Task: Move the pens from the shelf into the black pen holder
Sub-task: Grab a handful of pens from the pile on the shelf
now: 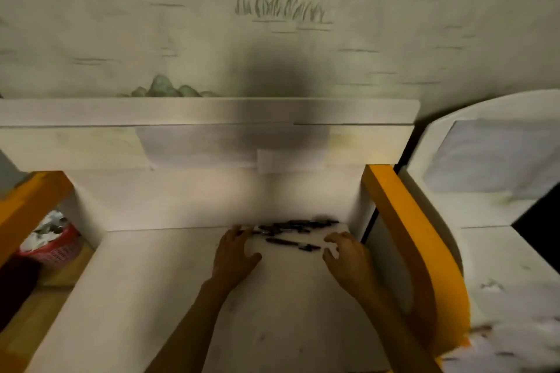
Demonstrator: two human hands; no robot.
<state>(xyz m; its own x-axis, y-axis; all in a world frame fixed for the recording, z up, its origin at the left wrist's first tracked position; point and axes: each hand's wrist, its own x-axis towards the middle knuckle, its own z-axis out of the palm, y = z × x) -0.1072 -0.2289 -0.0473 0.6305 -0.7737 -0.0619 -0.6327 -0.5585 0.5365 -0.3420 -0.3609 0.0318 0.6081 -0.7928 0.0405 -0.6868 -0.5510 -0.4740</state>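
A loose cluster of dark pens [291, 228] lies on the white shelf [181, 266], near its back wall. The left hand [235, 256] rests at the cluster's left edge, fingers spread, fingertips touching the nearest pens. The right hand [345, 253] sits just right of them, fingers loosely curled (grip unclear through blur). A red basket [57, 247] stands lower left.

Pens [291, 228] dark, seemingly black; shelf [169, 275] white; side trim [403, 221] orange; basket [57, 248] red

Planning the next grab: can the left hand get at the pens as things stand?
Probably yes. The left hand lies on the shelf at the left end of the pens, its fingertips at or touching the nearest ones, nothing between. The right hand flanks the other end.
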